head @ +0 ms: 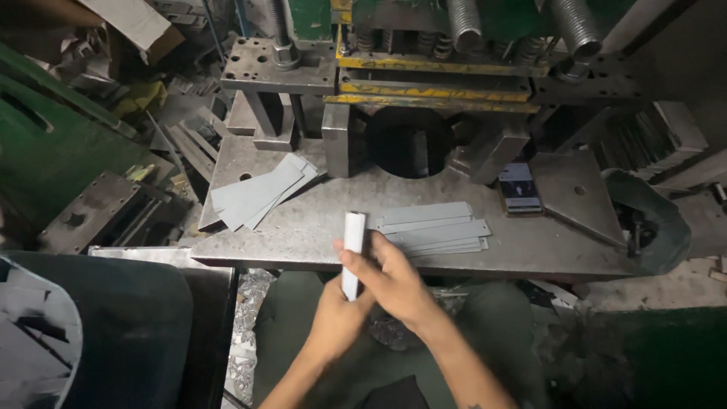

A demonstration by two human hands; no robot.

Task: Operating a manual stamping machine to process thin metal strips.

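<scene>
Grey sheet-metal strip (353, 250), narrow and pale, held upright on end just off the near edge of the steel press table (318, 227). Right hand (390, 280): closed around the strip's middle from the right, thumb laid across its face, fingers wrapped behind. Left hand (337, 318): below and to the left, gripping the strip's lower end; that end is hidden inside the two hands. The strip's top stands clear above both grips, in front of the table edge.

Stack of flat strips (435, 227): lying on the table just right of the held piece, fanned lengthwise, apart from it.

Second pile of strips (261, 193): far left on the table, skewed diagonally.

Press frame (432, 83): far side, yellow-edged plates, springs above, a dark round opening (413, 140) at its base.

Phone (520, 188): flat on the table, right of the opening.

Triangular steel plate (572, 193): just right of the phone.

Dark bin (113, 326): near left, holding pale offcuts (30, 341).
</scene>
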